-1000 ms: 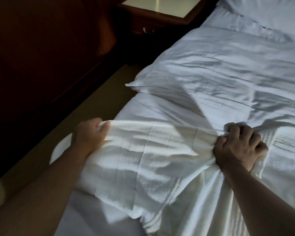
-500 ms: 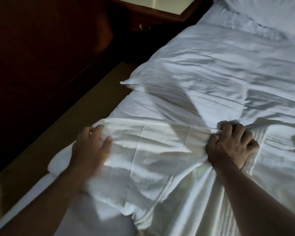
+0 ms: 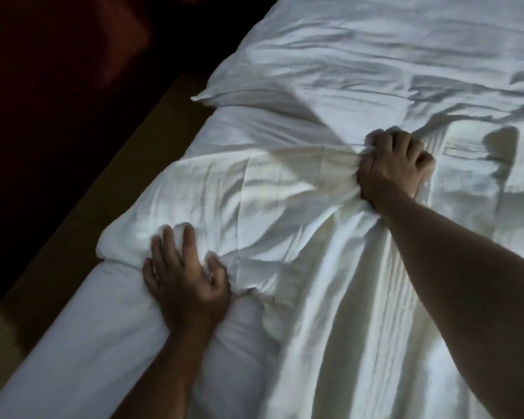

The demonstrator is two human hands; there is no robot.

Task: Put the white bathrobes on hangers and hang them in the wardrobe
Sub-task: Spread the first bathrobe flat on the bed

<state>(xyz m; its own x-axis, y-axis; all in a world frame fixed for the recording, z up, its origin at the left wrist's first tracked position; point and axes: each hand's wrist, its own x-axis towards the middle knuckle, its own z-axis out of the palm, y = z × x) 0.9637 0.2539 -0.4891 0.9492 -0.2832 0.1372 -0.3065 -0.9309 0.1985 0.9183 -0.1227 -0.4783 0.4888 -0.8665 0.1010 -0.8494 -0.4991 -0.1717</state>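
Overall: white bathrobe lies crumpled on the near-left part of the bed, both hands on it; not on a hanger.
R hand: tight fist, fingers curled round a bunch of robe cloth at its far-right part. Creases fan out from the grip to the left & near side.
L hand: palm down, fingers spread & fairly straight, pressing on the robe's near-left edge, just beside the mattress edge. Thumb sunk in a fold; slight blur, so cannot tell if it pinches cloth.
Change, L hand: 0.5 s ago it sat at the far-left corner of the robe's far edge. Now it is nearer, on the near-left edge, fingers wider apart.
Change, R hand: none noted; same fist on the same bunch.
Change, robe: left part was a fairly flat, taut panel. Now slack, w/ deeper diagonal creases; left corner rounded & drawn in.
Change, view: camera closer & tipped down; bedside table at far left is now out of frame.
Bed: white duvet rumpled across far & right areas, its corner pointing left, far of the robe.
Left side: tan floor strip runs along the bed; beyond it dark wood furniture, detail too dim to make out.
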